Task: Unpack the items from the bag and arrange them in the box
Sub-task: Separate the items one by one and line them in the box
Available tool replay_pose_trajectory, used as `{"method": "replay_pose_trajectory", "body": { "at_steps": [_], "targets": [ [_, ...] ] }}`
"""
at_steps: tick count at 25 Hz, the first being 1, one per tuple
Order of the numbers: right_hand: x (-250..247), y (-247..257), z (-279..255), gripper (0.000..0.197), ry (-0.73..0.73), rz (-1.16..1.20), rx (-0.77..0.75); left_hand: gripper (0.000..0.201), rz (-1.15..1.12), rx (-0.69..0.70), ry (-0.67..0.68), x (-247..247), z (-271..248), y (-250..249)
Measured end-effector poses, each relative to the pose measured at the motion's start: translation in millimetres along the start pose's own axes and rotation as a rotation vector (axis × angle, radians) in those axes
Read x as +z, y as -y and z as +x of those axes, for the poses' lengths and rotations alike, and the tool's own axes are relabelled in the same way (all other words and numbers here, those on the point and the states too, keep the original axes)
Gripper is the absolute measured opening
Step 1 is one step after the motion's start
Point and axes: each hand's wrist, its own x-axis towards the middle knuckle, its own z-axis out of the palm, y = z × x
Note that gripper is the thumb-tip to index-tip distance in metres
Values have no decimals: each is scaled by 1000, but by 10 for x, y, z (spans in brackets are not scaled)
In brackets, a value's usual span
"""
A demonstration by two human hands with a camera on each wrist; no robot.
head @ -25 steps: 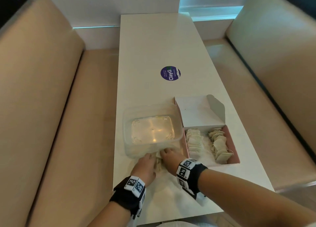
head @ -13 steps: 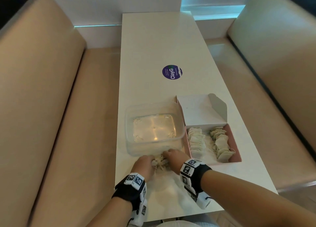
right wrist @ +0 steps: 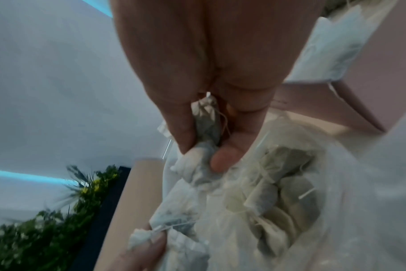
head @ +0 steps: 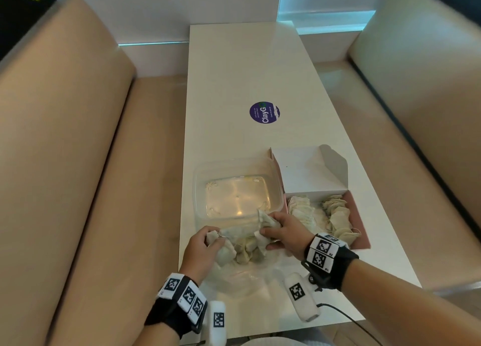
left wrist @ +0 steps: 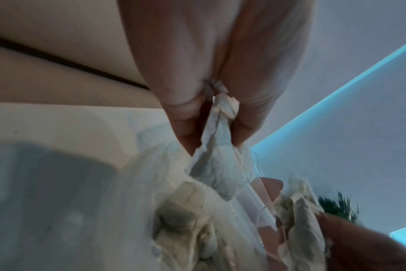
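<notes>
A clear plastic bag (head: pixel 234 280) lies open at the table's near edge with several beige tea bags (head: pixel 246 252) heaped in it. My left hand (head: pixel 212 241) pinches a small bunch of tea bags (left wrist: pixel 220 155) just above the heap. My right hand (head: pixel 270 232) grips another bunch (right wrist: pixel 205 128), raised at the clear tub's near rim. To the right, the pink box (head: pixel 358 215) stands open, holding two rows of tea bags (head: pixel 302 213). In the right wrist view the bag's load (right wrist: pixel 278 198) lies below my fingers.
A clear plastic tub (head: pixel 199 189) stands just behind the bag, left of the pink box, whose white lid (head: pixel 307 171) leans back. A purple round sticker (head: pixel 264 112) marks the mid table. Beige benches flank the narrow white table (head: pixel 234 72).
Both hands have come up out of the bag's mouth, each with a bunch of tea bags. The right hand has risen toward the tub's near rim.
</notes>
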Motion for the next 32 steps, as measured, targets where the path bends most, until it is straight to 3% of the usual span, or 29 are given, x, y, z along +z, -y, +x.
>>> {"method": "replay_pose_trajectory", "body": {
  "at_steps": [5, 10, 16, 22, 27, 30, 32],
  "targets": [
    [87, 111, -37, 21, 37, 296, 31, 14, -641, -210, 75, 49, -59, -125],
    [161, 251, -109, 31, 114, 364, -21, 23, -894, -273, 160, 39, -93, -249],
    [152, 326, -211, 34, 126, 440, -49, 19, -967, -373, 170, -13, -143, -346],
    [148, 329, -287, 26, 95, 440, -46, 14, -911, -252, 223, -78, -225, -537],
    [218, 405, -368, 34, 138, 497, -96, 14, -870, -199, 173, -32, -199, -497],
    [376, 425, -427, 20, 95, 333, -181, 34, -895, -200, 207, 63, -235, -470],
    [486, 383, -426, 16, 13, 135, -259, 28, -899, -182, 225, 141, -260, -490]
  ]
}}
